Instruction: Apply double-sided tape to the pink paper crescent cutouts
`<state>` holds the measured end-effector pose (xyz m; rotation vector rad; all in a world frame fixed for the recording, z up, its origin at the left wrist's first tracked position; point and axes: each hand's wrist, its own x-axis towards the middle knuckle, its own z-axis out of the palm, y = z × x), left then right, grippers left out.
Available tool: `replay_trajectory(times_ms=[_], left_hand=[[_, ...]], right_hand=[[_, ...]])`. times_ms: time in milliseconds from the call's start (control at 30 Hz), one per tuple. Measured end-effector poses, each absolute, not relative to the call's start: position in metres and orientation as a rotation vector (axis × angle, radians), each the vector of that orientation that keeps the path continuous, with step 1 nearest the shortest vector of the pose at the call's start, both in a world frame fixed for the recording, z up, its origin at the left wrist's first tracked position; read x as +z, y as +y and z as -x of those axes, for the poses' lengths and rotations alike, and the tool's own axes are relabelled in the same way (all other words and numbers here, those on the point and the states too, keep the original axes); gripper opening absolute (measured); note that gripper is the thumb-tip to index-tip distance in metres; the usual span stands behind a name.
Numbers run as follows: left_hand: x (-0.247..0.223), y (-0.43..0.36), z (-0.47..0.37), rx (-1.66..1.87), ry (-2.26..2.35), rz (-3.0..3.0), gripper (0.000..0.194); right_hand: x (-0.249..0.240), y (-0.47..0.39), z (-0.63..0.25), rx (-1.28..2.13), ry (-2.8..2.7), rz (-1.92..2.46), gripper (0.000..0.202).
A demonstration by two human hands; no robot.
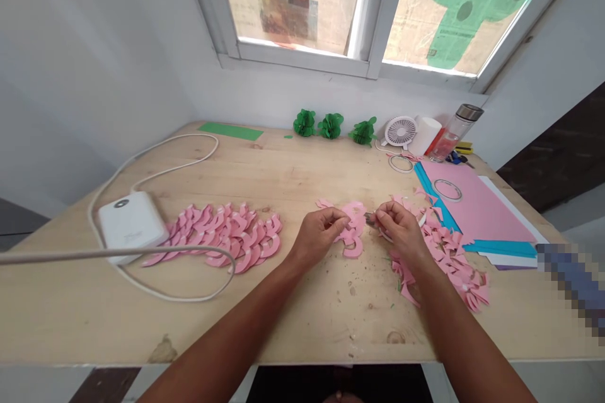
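Near the middle of the wooden table (302, 182), my left hand (321, 232) has its thumb and fingers pinched together at the left edge of some pink curved paper pieces (353, 242). What it pinches is too small to make out. Just right of those pieces, my right hand (397, 223) is closed on a small dark metal tool (370, 218), whose shape is unclear. Beside and beneath the right forearm lies a heap of pink paper scraps (444, 252). To the left of my left hand, pink curved pieces (241, 236) are spread in overlapping rows.
A white power bank (131, 223) with a looping cable is at left. Green paper ornaments (331, 126) stand along the wall. A small fan (400, 132), glass bottle (456, 133), tape roll (447, 190) and pink sheets (482, 208) are at right.
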<state>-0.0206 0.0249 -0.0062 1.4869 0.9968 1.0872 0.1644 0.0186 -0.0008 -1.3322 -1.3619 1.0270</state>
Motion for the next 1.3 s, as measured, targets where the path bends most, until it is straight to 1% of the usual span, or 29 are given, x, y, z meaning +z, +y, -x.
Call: replay_trajectory(times_ms=[167, 333, 700, 933, 1300], left_hand=[[-0.009, 0.026, 0.019, 1.135, 1.020, -1.539, 0.017], [-0.005, 0.023, 0.018, 1.169, 1.045, -1.652, 0.012], [-0.001, 0.015, 0.017, 1.311, 1.001, -2.018, 0.012], [-0.002, 0.015, 0.017, 1.356, 1.040, -2.064, 0.007], [-0.005, 0.017, 0.016, 1.330, 1.114, -2.117, 0.007]], right_hand=[[0.002, 0.015, -0.158, 1.292, -1.175, 1.103, 0.021], [0.001, 0.012, -0.155, 1.430, -1.087, 0.978, 0.020], [0.009, 0.005, -0.147, 1.335, -1.438, 1.040, 0.018], [0.006, 0.006, -0.146, 1.319, -1.456, 1.046, 0.016], [0.010, 0.004, -0.145, 1.315, -1.476, 1.011, 0.017]])
